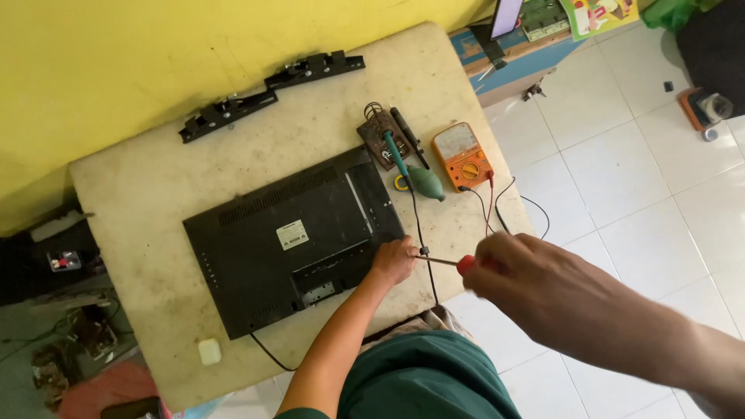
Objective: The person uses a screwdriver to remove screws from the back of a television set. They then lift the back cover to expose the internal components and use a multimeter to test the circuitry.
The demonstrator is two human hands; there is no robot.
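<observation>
- My right hand [516,268], nearest the lens, is closed around a red-handled screwdriver [448,263], shaft pointing left.
- My left hand [394,260] is curled at the right edge of the black monitor [291,237], fingers pinching near the screwdriver tip; I cannot tell what they grip.
- The monitor lies face down on the worn table [155,186].
- Beyond it: a soldering iron [397,157] and an orange multimeter [462,155].
</observation>
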